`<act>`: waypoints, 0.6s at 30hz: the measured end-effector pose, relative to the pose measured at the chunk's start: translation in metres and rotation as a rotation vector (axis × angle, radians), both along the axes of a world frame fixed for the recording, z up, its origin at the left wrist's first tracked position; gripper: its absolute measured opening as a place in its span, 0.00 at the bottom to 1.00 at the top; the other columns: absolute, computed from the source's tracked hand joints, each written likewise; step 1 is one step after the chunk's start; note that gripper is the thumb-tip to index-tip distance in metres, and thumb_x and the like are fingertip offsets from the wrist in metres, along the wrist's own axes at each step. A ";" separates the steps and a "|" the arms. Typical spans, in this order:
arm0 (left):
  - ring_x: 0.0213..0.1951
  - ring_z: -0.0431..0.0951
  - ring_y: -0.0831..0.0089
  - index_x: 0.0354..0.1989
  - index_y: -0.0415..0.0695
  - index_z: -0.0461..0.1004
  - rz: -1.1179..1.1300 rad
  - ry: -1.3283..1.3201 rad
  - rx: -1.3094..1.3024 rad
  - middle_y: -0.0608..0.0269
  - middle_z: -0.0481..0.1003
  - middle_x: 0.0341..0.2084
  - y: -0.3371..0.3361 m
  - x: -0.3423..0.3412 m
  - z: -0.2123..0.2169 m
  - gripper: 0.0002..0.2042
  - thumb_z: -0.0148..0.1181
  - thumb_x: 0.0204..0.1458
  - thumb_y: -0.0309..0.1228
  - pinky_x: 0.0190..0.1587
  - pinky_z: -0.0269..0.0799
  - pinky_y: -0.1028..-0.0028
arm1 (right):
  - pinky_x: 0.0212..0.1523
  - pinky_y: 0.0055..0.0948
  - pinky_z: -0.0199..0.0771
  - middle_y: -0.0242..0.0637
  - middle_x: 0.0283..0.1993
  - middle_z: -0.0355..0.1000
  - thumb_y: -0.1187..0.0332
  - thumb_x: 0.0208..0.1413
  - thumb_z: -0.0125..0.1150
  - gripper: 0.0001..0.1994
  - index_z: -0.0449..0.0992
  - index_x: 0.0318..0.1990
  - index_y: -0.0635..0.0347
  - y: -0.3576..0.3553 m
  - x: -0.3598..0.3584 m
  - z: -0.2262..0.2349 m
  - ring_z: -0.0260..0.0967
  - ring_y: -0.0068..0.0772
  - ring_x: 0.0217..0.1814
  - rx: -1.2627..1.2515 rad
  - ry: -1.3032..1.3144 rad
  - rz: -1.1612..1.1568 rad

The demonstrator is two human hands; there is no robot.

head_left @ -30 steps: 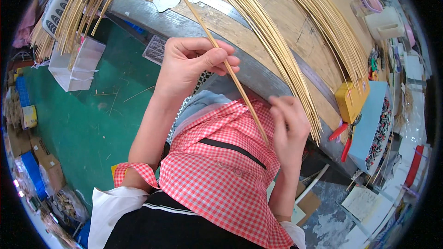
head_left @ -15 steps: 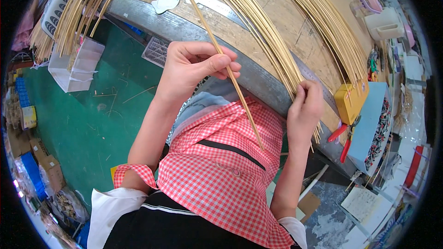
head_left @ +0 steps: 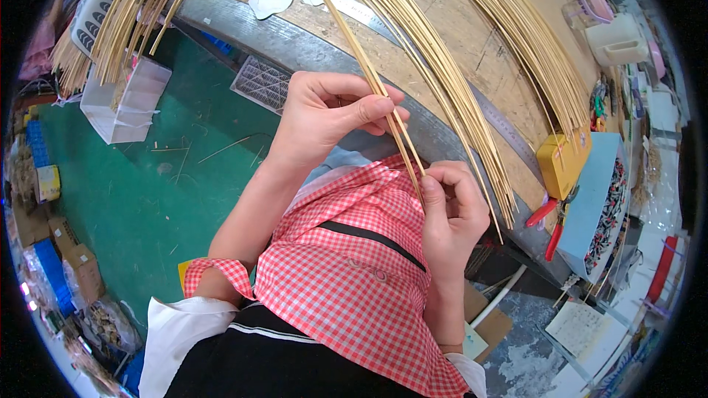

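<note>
Two thin bamboo sticks [head_left: 352, 38] run side by side through my left hand [head_left: 333, 109], pinched between thumb and fingers. They slant from the bench down over my checked apron [head_left: 346, 273]. At their near ends my right hand [head_left: 451, 210] closes thumb and forefinger on the tip of one bamboo stick. Just right of my hands, a bundle of long bamboo sticks [head_left: 442, 81] lies across the wooden bench [head_left: 472, 7], ends overhanging its edge. Another bundle of bamboo sticks [head_left: 527, 51] lies farther right.
A metal ruler [head_left: 509, 133] lies beside the nearer bundle. At right are a yellow box [head_left: 564, 164], red-handled pliers [head_left: 552, 230], a blue box [head_left: 594, 210] of small parts and a pitcher [head_left: 616, 40]. More sticks stand by a white bin [head_left: 127, 103] at left.
My right hand has left the bundle and moved left, bringing a second bamboo stick alongside the first. My left hand has shifted slightly right, keeping its pinch.
</note>
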State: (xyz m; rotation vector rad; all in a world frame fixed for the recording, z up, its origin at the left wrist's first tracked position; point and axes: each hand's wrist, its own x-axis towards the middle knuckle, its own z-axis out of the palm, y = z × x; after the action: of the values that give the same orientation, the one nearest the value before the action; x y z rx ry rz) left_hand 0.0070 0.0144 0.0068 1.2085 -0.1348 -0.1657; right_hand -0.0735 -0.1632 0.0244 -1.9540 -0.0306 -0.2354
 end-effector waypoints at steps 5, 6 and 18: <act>0.31 0.82 0.62 0.35 0.30 0.77 -0.019 0.039 -0.013 0.47 0.79 0.28 0.002 -0.002 0.002 0.10 0.61 0.52 0.27 0.30 0.79 0.76 | 0.28 0.26 0.68 0.43 0.30 0.69 0.83 0.48 0.60 0.05 0.71 0.32 0.69 0.001 0.001 0.006 0.69 0.37 0.28 -0.225 -0.106 0.077; 0.31 0.82 0.62 0.35 0.30 0.77 -0.022 0.046 -0.015 0.47 0.79 0.27 0.002 -0.002 0.002 0.10 0.61 0.52 0.27 0.30 0.79 0.76 | 0.28 0.27 0.69 0.44 0.30 0.69 0.83 0.47 0.60 0.05 0.71 0.32 0.69 0.000 0.002 0.006 0.69 0.39 0.29 -0.243 -0.114 0.077; 0.30 0.82 0.63 0.35 0.30 0.77 -0.067 0.025 0.011 0.48 0.79 0.26 0.000 -0.003 0.003 0.08 0.60 0.51 0.24 0.31 0.79 0.74 | 0.25 0.23 0.66 0.40 0.23 0.71 0.82 0.45 0.63 0.04 0.76 0.30 0.70 -0.004 0.001 0.008 0.68 0.27 0.23 -0.211 0.000 0.186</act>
State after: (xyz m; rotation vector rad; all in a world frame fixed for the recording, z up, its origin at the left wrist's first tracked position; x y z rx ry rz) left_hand 0.0037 0.0140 0.0096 1.2129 -0.1522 -0.2399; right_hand -0.0720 -0.1667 0.0322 -2.1449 -0.2441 -0.1124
